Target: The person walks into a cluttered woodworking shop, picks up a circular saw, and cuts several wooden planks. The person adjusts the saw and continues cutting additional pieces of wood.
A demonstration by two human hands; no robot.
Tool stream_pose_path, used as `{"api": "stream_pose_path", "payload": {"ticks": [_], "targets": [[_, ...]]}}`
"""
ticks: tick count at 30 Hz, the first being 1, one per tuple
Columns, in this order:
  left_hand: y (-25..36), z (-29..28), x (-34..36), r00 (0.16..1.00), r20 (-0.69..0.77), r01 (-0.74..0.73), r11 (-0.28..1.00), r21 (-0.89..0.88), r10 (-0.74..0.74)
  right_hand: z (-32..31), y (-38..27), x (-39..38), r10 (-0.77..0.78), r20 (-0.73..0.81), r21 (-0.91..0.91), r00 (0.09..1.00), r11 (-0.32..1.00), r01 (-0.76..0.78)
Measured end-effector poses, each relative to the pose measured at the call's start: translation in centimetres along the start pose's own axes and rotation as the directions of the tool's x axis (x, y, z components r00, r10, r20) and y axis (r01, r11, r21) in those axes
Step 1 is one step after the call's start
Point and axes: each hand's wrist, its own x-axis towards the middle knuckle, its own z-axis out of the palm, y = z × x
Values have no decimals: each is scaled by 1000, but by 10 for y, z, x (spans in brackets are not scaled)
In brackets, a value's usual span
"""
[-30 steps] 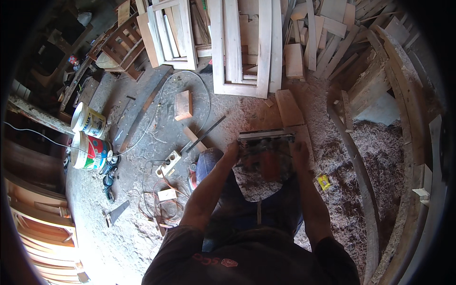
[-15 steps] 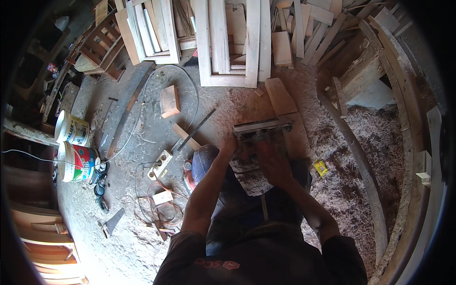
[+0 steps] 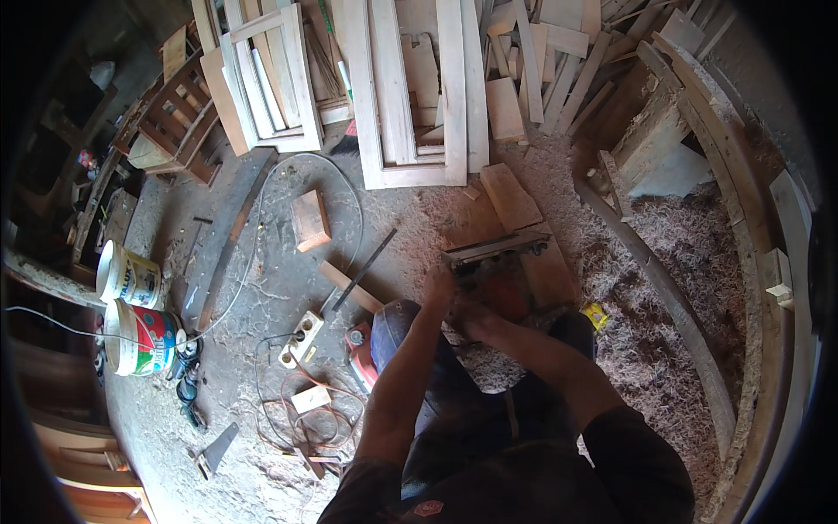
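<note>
A dark tool with a long, pale, straight edge and a reddish-brown part lies across boards between my knees; shadow hides its exact kind. My left hand is closed on its left end. Just nearer and to the right, my right hand is closed low beside the tool, its fingers pointing left; what they hold is hidden. Under and beyond the tool are a flat board and a wooden block. Pale shavings lie below my hands.
By my left knee sit a red power tool, a white power strip and coiled cords. A handsaw and paint buckets are at left. Wooden frames stand ahead; a curved beam crosses shavings at right.
My right hand has moved from on top of the tool down and left, toward my left hand. The left hand stays at the tool's left end. The whole view has shifted slightly.
</note>
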Motion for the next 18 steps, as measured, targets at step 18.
{"api": "stream_pose_path", "payload": {"ticks": [18], "targets": [[-20,19,3,980,50,-195,891,409,192,-4,-14,48,895,-61,828,442,293,-478]]}}
